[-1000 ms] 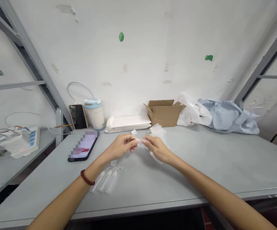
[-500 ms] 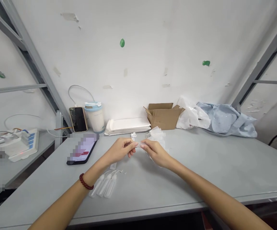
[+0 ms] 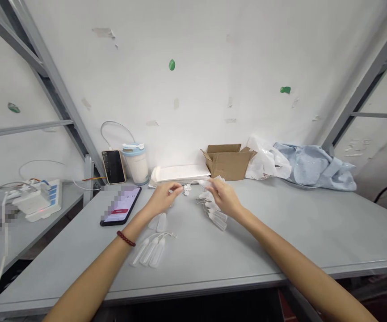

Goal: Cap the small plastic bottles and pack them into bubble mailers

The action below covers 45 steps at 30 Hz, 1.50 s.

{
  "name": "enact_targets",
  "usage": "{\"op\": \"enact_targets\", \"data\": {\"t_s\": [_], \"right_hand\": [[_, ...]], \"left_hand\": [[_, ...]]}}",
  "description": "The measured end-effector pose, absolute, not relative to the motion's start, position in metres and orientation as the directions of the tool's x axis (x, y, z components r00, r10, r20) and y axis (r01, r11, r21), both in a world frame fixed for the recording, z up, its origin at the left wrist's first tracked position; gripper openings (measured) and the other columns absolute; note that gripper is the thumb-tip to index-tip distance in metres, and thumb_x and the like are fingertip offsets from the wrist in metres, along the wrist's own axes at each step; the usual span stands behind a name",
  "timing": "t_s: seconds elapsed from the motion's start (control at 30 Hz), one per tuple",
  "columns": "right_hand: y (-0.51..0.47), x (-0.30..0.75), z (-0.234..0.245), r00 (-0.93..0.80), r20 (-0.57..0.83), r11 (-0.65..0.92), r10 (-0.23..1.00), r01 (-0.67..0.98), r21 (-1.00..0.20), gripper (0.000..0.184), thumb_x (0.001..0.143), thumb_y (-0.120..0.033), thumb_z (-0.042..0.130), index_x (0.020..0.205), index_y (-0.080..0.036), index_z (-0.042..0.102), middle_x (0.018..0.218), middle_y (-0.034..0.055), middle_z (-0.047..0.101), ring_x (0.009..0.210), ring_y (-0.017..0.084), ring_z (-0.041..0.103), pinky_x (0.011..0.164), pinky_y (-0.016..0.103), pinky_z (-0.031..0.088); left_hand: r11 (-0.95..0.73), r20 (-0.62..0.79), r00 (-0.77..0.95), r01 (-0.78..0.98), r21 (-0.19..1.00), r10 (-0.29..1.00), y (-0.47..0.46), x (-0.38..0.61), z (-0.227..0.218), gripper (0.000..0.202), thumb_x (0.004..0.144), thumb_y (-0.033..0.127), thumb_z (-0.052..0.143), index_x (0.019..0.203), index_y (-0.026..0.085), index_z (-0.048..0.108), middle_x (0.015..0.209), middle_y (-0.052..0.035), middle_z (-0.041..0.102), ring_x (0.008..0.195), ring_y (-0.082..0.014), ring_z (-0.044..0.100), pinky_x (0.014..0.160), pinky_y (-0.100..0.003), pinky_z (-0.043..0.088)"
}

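My left hand [image 3: 164, 197] is closed, thumb and fingertips drawn together beside small white plastic pieces [image 3: 187, 189]; whether it pinches one is hidden. To the right, my right hand [image 3: 225, 194] pinches a white-necked translucent piece [image 3: 203, 182], a thin white strand reaching from it to the left. Beneath that hand lies a loose pile of flat translucent plastic tubes [image 3: 217, 220] with thin white strands. Three similar tubes [image 3: 157, 251] lie side by side nearer the front edge, strands pointing away. More translucent pieces [image 3: 161, 222] rest just beyond them, below my left hand.
A phone [image 3: 121, 205] lies at left on the grey table [image 3: 300, 232]. Behind it stand another phone [image 3: 113, 166] and a lidded cup [image 3: 136, 164]. Along the wall are white envelopes [image 3: 180, 172], an open cardboard box [image 3: 227, 163], a white plastic bag [image 3: 267, 158] and blue cloth [image 3: 314, 165].
My hands have moved apart from the piece held between them. The right has gone to the pile and the left to the small white pieces. The view has shifted slightly.
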State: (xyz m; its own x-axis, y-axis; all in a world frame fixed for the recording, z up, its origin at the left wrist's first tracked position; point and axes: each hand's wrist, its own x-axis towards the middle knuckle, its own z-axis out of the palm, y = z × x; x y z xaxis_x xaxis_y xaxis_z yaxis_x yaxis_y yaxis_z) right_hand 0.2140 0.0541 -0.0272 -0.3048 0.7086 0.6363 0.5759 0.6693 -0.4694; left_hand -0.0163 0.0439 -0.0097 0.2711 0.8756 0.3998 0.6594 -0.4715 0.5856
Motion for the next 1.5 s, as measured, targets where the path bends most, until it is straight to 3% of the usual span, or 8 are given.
{"op": "enact_targets", "data": {"t_s": [0.17, 0.4, 0.6, 0.87, 0.97, 1.07, 1.17, 1.5], "right_hand": [[0.081, 0.235, -0.034, -0.142, 0.745, 0.586, 0.652, 0.718, -0.376, 0.031, 0.092, -0.034, 0.033, 0.106, -0.016, 0.054, 0.089, 0.0107, 0.058, 0.083, 0.023, 0.055, 0.074, 0.035, 0.044], [0.090, 0.236, -0.047, -0.316, 0.620, 0.576, 0.718, 0.770, -0.274, 0.026, 0.090, -0.025, 0.039, 0.108, -0.016, 0.057, 0.094, 0.0108, 0.059, 0.091, 0.024, 0.053, 0.080, 0.037, 0.043], [0.088, 0.237, -0.043, -0.305, 0.641, 0.587, 0.705, 0.758, -0.285, 0.027, 0.089, -0.026, 0.043, 0.109, -0.015, 0.058, 0.096, 0.0115, 0.061, 0.092, 0.024, 0.053, 0.082, 0.038, 0.043], [0.085, 0.237, -0.041, -0.314, 0.635, 0.569, 0.706, 0.785, -0.244, 0.024, 0.087, -0.021, 0.046, 0.106, -0.016, 0.060, 0.095, 0.0109, 0.062, 0.089, 0.025, 0.051, 0.079, 0.039, 0.044], [0.081, 0.233, -0.040, -0.325, 0.689, 0.634, 0.648, 0.732, -0.250, 0.023, 0.088, -0.021, 0.047, 0.106, -0.017, 0.059, 0.093, 0.0099, 0.063, 0.087, 0.024, 0.052, 0.077, 0.038, 0.044], [0.072, 0.225, -0.037, -0.366, 0.737, 0.714, 0.568, 0.664, -0.221, 0.021, 0.088, -0.022, 0.047, 0.105, -0.018, 0.058, 0.092, 0.0093, 0.063, 0.084, 0.023, 0.052, 0.075, 0.037, 0.045], [0.059, 0.215, -0.033, -0.417, 0.769, 0.793, 0.485, 0.580, -0.187, 0.020, 0.089, -0.023, 0.046, 0.105, -0.016, 0.056, 0.091, 0.0099, 0.063, 0.084, 0.022, 0.053, 0.074, 0.036, 0.045], [0.039, 0.199, -0.033, -0.489, 0.706, 0.841, 0.512, 0.452, -0.297, 0.022, 0.092, -0.024, 0.039, 0.110, -0.019, 0.051, 0.093, 0.0085, 0.061, 0.087, 0.020, 0.055, 0.075, 0.034, 0.046]], "left_hand": [[-0.408, 0.360, 0.237, 0.738, 0.537, 0.902, 0.068, -0.036, -0.020, 0.029, 0.080, 0.034, 0.046, 0.081, 0.013, 0.065, 0.083, -0.0086, 0.069, 0.078, -0.0209, 0.061, 0.070, -0.030, 0.046], [-0.608, 0.280, 0.540, 0.693, 0.388, 0.794, 0.084, -0.020, -0.036, 0.035, 0.080, 0.027, 0.045, 0.109, 0.018, 0.062, 0.124, -0.0086, 0.058, 0.111, -0.0233, 0.053, 0.089, -0.034, 0.044], [-0.678, 0.244, 0.634, 0.661, 0.321, 0.733, 0.089, -0.016, -0.047, 0.030, 0.080, 0.019, 0.044, 0.101, 0.016, 0.065, 0.116, -0.0101, 0.062, 0.109, -0.0224, 0.054, 0.097, -0.036, 0.038], [-0.590, 0.246, 0.540, 0.687, 0.425, 0.805, 0.084, -0.015, -0.043, 0.023, 0.077, 0.021, 0.048, 0.090, 0.016, 0.066, 0.088, -0.0077, 0.067, 0.077, -0.0191, 0.060, 0.074, -0.031, 0.046], [-0.425, 0.278, 0.324, 0.610, 0.669, 0.904, 0.079, -0.010, -0.036, 0.023, 0.073, 0.026, 0.055, 0.091, 0.015, 0.064, 0.088, -0.0076, 0.065, 0.078, -0.0192, 0.058, 0.072, -0.031, 0.045], [-0.160, 0.136, 0.134, 0.186, 0.969, 0.982, 0.071, -0.004, -0.024, 0.022, 0.071, 0.026, 0.059, 0.087, 0.013, 0.062, 0.080, -0.0055, 0.061, 0.073, -0.0164, 0.056, 0.069, -0.031, 0.045], [-0.027, 0.055, 0.238, -0.117, 0.993, 0.970, 0.059, 0.000, -0.012, 0.015, 0.072, 0.024, 0.059, 0.080, 0.012, 0.061, 0.068, -0.0008, 0.052, 0.062, -0.0110, 0.050, 0.062, -0.026, 0.043], [0.106, -0.127, 0.464, 0.071, 0.992, 0.877, 0.036, 0.010, -0.005, 0.033, 0.076, 0.044, 0.060, 0.069, 0.013, 0.055, 0.060, 0.0022, 0.041, 0.051, -0.0074, 0.034, 0.050, -0.023, 0.031]]}}
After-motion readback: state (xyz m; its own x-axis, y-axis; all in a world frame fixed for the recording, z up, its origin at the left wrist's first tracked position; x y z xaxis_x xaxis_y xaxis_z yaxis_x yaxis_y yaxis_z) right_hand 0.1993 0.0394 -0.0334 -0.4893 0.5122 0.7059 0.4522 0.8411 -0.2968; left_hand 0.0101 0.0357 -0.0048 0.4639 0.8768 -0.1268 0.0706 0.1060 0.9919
